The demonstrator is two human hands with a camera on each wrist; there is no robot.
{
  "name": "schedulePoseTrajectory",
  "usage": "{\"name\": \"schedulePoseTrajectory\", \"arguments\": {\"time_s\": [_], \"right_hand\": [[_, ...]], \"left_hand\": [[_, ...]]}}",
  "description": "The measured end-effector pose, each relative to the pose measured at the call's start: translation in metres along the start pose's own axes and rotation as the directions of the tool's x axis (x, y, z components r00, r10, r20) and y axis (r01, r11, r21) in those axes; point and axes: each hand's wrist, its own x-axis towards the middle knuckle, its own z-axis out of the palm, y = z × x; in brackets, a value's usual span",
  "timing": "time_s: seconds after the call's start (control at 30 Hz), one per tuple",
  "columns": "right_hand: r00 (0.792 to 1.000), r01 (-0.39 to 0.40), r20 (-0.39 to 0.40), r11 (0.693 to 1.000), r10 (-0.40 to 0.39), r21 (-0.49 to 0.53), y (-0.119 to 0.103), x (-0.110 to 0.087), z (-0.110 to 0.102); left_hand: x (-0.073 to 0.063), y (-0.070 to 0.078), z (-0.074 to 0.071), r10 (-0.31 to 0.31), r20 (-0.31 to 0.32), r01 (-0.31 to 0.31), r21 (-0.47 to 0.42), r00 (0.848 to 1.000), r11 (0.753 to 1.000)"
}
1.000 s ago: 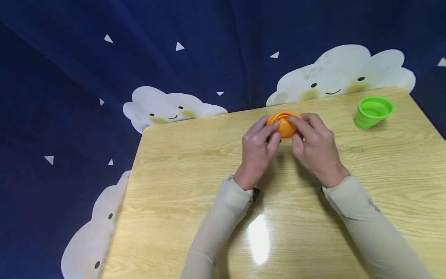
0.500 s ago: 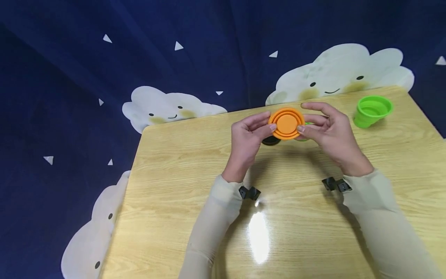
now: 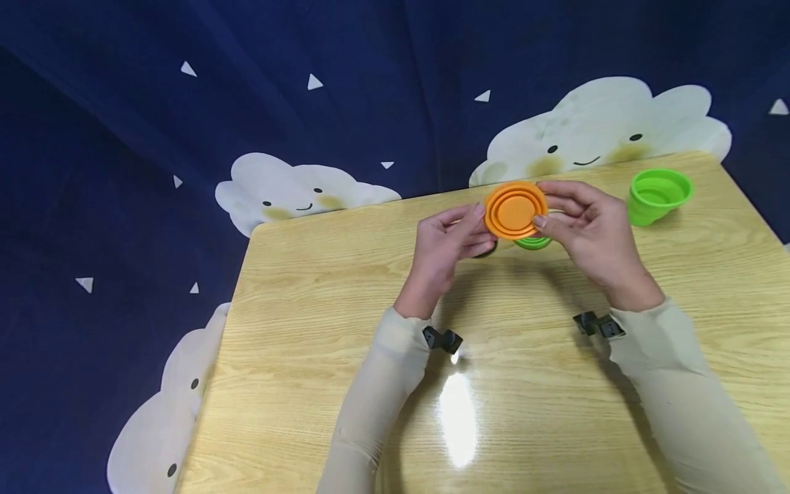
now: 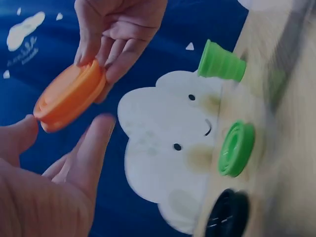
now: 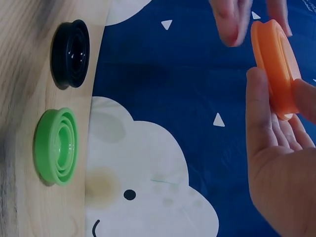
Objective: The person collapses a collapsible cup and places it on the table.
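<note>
An orange collapsible cup, folded flat into rings, is held up above the table's far part. My right hand pinches its right side, thumb on the near face and fingers behind. At the opposite edge, my left hand has its fingers loosely extended. In the left wrist view the left thumb is right at the cup's rim, while the other fingers stand apart from it. Beneath are a flattened green collapsible cup and a similar black one, both partly hidden in the head view.
An extended green cup stands at the table's back right. Behind the wooden table hangs a dark blue curtain with smiling clouds. Small black devices sit at both wrists.
Both hands first pressed on the orange cup, then turned its ringed face toward the head camera. It has since shifted slightly up and right, and the left hand's grip has loosened.
</note>
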Motion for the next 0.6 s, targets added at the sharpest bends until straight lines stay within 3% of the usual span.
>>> {"name": "schedulePoseTrajectory", "arguments": {"time_s": [0.03, 0.1, 0.2, 0.3, 0.47, 0.6], "right_hand": [[1.000, 0.004, -0.005, 1.000, -0.004, -0.003, 0.0000, 0.0003, -0.0007], [1.000, 0.011, -0.009, 1.000, -0.011, -0.005, 0.0004, 0.0009, -0.0019], [1.000, 0.022, -0.015, 1.000, -0.022, -0.009, 0.0013, 0.0013, -0.0030], [0.999, 0.032, -0.026, 0.999, -0.033, -0.025, 0.0014, 0.0014, -0.0041], [0.998, 0.033, -0.047, 0.994, -0.038, -0.104, -0.0006, 0.0017, -0.0055], [0.998, -0.016, -0.065, 0.974, 0.001, -0.226, -0.0039, 0.0015, -0.0065]], "left_hand": [[0.0010, -0.0012, -0.0012, -0.070, 0.027, 0.071, -0.036, 0.997, 0.997], [0.0031, -0.0037, -0.0035, -0.197, 0.095, 0.204, -0.076, 0.976, 0.976], [0.0052, -0.0062, -0.0052, -0.301, 0.185, 0.325, -0.120, 0.935, 0.938], [0.0068, -0.0072, -0.0042, -0.323, 0.220, 0.360, -0.157, 0.920, 0.919], [0.0074, -0.0072, -0.0011, -0.321, 0.231, 0.368, -0.201, 0.918, 0.908], [0.0075, -0.0090, 0.0020, -0.322, 0.224, 0.373, -0.242, 0.920, 0.896]]}}
